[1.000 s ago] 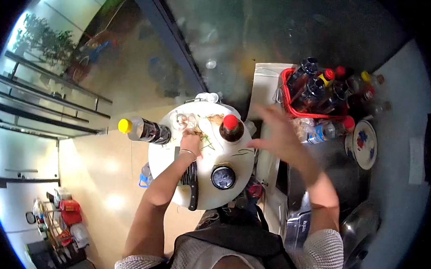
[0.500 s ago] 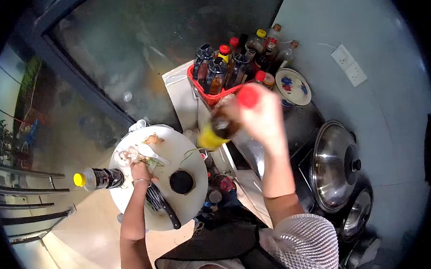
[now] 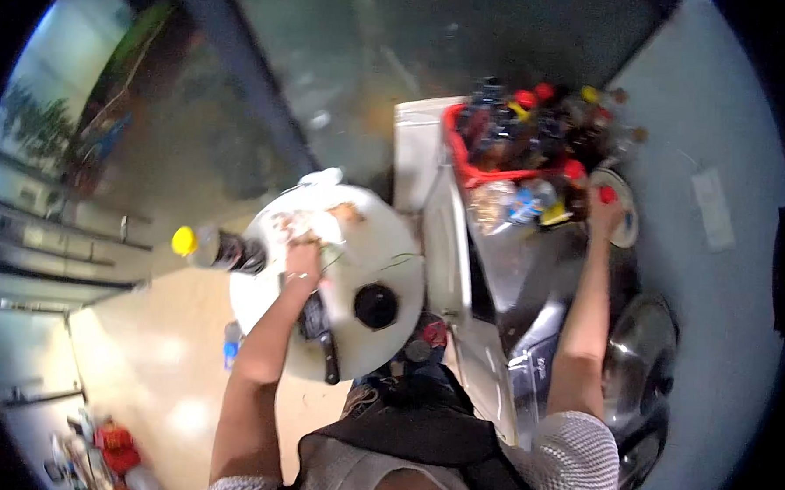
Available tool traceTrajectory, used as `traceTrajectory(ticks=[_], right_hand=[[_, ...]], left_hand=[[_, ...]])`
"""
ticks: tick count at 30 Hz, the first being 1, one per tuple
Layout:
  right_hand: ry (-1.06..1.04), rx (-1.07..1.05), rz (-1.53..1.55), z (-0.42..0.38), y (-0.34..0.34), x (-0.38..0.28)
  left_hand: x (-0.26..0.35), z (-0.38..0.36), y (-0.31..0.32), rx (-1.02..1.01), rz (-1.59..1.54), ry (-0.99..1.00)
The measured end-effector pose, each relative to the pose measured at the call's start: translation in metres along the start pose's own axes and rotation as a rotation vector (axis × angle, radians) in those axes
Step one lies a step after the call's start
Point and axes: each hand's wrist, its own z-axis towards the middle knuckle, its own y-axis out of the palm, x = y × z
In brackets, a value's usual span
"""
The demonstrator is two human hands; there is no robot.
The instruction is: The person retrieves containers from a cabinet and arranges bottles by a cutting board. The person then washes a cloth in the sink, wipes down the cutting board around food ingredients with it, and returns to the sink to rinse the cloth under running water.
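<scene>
My right hand (image 3: 604, 217) is closed round the neck of a red-capped bottle with dark contents and a yellow label (image 3: 554, 214), in front of the red basket. My left hand (image 3: 303, 257) rests over the round white board (image 3: 393, 236), close to a pale heap that looks like garlic (image 3: 281, 226) and a white spoon (image 3: 331, 231); its fingers are blurred and partly hidden. Below that hand lies a cleaver with a black handle (image 3: 330, 360). A small dark round dish (image 3: 376, 306) sits on the board's right side.
A bottle with a yellow cap (image 3: 184, 240) stands at the board's left edge. The red basket (image 3: 492, 175) holds several bottles and jugs. Beside my right hand is a plate (image 3: 628, 227). A large lidded pan (image 3: 641, 361) sits further right.
My right hand has carried the bottle right, from over the gap beside the board to the counter by the basket. My view has shifted; my left hand stays over the board.
</scene>
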Motion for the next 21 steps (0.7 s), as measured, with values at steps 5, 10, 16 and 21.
traceTrajectory(ticks=[5, 10, 16, 21], right_hand=[[0.134, -0.064, -0.283, -0.02, 0.0, -0.022], [-0.008, -0.549, 0.347, -0.129, 0.015, -0.189], [-0.553, -1.349, 0.198, -0.244, 0.16, -0.231], [-0.698, -1.269, 0.013, -0.272, 0.195, -0.242]], left_hand=[[0.005, -0.011, -0.02, 0.001, -0.006, 0.014], [-0.002, -0.012, -0.016, -0.081, -0.023, 0.047], [-0.018, -0.031, 0.032, 0.383, -0.526, -0.022], [-0.022, -0.133, 0.0, 0.491, -0.856, -0.131]])
